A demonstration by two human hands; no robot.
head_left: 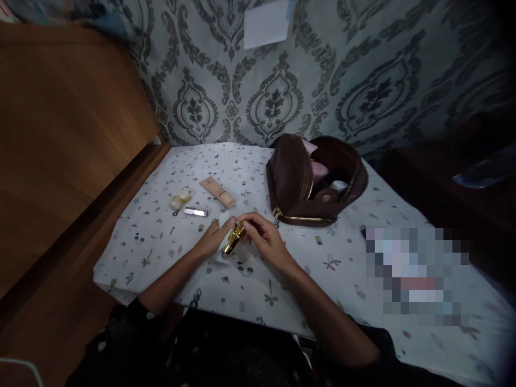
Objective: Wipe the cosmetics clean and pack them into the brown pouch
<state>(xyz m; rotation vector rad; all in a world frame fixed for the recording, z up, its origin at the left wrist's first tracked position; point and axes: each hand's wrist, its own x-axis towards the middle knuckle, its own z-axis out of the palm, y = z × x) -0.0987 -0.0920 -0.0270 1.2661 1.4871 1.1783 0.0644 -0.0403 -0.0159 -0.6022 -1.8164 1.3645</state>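
Just above the table's front part, my two hands meet around a shiny gold tube (234,239) that looks like a lipstick. My right hand (264,239) pinches its upper end between thumb and fingers. From the other side, my left hand (212,238) is closed on a white tissue or wipe (224,217), whose lower part shows beneath the tube. Whether the left fingers also grip the tube is hidden. Beyond the hands lie a beige squeeze tube (217,192), a small silvery-pink stick (195,212) and two small cream-coloured round items (180,199).
A brown cosmetic bag (290,177) stands unzipped at the back right, with pink and white items inside. A blurred-out flat object (415,277) lies at the right. The patterned white cloth (161,236) covers the table; a wooden cabinet (68,118) borders it on the left.
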